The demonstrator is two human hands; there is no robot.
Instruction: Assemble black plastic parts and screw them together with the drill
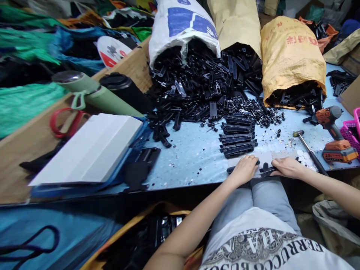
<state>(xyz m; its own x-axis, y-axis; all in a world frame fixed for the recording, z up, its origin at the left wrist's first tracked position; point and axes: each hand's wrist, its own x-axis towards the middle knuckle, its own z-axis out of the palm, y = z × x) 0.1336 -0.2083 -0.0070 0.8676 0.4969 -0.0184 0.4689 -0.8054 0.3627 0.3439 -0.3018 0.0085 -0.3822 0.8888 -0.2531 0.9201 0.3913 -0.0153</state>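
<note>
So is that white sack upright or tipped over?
Tipped: the white sack lies on its side, black plastic parts spilling from its mouth onto the table.

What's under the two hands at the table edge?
Left hand covers a black plastic strip; only its ends poke out. Right hand covers another black plastic part, whose left end shows. Their middles are hidden.

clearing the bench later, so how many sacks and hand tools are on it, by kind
sacks: 3 (white, tan, yellow)
cordless drill: 1
hammer: 1
red-handled scissors: 1
total: 6
</note>
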